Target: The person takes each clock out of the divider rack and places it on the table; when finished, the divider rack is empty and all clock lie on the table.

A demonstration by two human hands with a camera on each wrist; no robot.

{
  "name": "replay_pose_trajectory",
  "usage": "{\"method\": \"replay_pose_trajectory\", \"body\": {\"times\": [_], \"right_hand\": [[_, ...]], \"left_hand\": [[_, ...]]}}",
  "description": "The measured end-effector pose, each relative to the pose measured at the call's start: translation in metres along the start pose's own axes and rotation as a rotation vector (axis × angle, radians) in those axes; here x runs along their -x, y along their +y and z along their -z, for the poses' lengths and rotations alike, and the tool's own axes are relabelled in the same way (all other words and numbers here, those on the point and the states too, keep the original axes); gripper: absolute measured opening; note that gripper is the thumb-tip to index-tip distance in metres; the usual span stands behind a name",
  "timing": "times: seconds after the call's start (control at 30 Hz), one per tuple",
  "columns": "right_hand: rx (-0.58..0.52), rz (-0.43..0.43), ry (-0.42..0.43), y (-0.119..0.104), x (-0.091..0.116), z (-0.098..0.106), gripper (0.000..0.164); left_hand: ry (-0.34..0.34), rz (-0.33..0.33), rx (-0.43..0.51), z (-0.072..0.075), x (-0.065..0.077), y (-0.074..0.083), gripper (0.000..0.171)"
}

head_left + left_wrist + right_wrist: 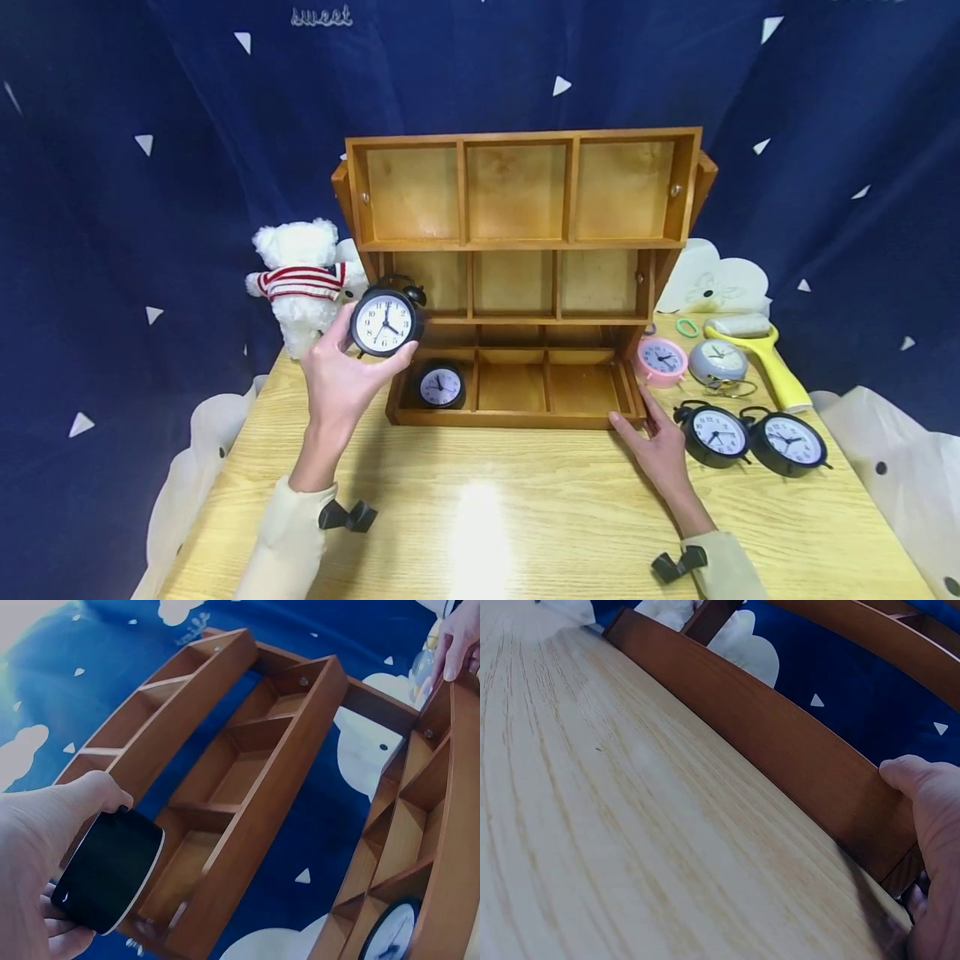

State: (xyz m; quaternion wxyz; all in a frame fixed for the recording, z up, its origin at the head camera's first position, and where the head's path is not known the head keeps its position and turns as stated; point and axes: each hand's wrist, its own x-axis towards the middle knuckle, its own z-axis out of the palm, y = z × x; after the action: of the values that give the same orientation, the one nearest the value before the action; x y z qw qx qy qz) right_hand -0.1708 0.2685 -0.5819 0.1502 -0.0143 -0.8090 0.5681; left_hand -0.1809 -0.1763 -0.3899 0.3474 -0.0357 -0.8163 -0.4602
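Observation:
My left hand (pixel 339 375) holds a black twin-bell alarm clock (pixel 384 323) by its sides, thumb at the lower right, in front of the left part of a three-tier wooden shelf (pixel 517 420). In the left wrist view the side of this clock (pixel 112 870) shows between thumb and fingers. A second black alarm clock (pixel 440 387) sits in the bottom tier's left compartment. At the shelf's front right corner, my right hand (pixel 660 446) grips the wood. The right wrist view shows its thumb (pixel 907 771) on the front board's top edge and the fingers round the end.
Right of the shelf are a pink clock (pixel 662 362), a grey clock (pixel 717 362), two black alarm clocks (pixel 716 433) and a yellow-handled lint roller (pixel 780 367). A white teddy bear (pixel 300 283) in a striped top stands at the left. A blue curtain (pixel 480 67) hangs behind.

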Motion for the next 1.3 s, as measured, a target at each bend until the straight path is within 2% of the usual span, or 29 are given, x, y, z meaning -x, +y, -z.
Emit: {"method": "replay_pose_trajectory", "body": {"times": [0.23,0.5,0.67,0.9,1.13,1.3], "right_hand": [[0.017,-0.008,0.0,0.001,0.0,0.002,0.076],[0.021,-0.014,0.001,0.0,0.0,0.002,0.077],[0.025,-0.019,0.006,0.002,0.0,0.002,0.077],[0.029,-0.009,-0.002,0.002,0.0,0.002,0.077],[0.007,-0.015,-0.001,0.001,0.0,0.0,0.077],[0.01,-0.016,-0.001,0.002,0.001,-0.001,0.076]], "left_hand": [[0.056,0.043,-0.066,0.025,0.015,-0.012,0.068],[0.099,0.118,-0.194,0.054,0.031,-0.037,0.069],[0.08,0.218,-0.227,0.065,0.04,-0.057,0.074],[0.043,0.36,-0.282,0.073,0.053,-0.093,0.067],[0.052,0.382,-0.349,0.081,0.06,-0.142,0.07],[0.007,0.422,-0.399,0.091,0.062,-0.168,0.073]]}}
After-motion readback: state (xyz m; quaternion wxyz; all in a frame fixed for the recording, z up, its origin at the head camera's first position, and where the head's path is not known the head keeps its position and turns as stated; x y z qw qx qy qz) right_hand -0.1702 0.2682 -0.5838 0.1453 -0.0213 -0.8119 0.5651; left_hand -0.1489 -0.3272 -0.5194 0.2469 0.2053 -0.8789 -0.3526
